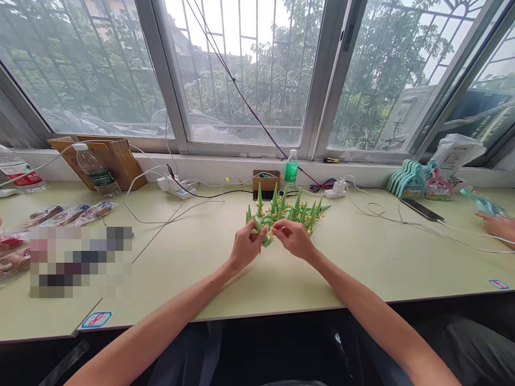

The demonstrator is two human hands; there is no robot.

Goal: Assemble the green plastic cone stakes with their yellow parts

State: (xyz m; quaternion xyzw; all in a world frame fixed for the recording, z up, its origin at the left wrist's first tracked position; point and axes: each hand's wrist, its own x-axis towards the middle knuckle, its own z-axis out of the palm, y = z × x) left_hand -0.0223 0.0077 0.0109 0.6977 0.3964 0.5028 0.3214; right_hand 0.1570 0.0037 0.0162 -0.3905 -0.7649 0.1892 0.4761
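Note:
A cluster of green pointed plastic pieces (298, 210) with small yellow parts stands at the middle of the table. At the cluster's near edge, my left hand (246, 244) is closed on one green pointed piece (256, 224), whose tip sticks up past the fingers. My right hand (295, 238) is pinched close beside it, fingertips together near a small yellow part. What lies between those right fingertips is too small to make out. The two hands nearly meet, just in front of the other pieces.
Behind the cluster are a small brown box (266, 179) and a green-labelled bottle (291, 169). Power strips (177, 187) and white cables run along the back. At right lie a phone (421, 209), small hangers (406, 179) and another person's hand (499, 225). Wrapped packets (60, 215) lie at left.

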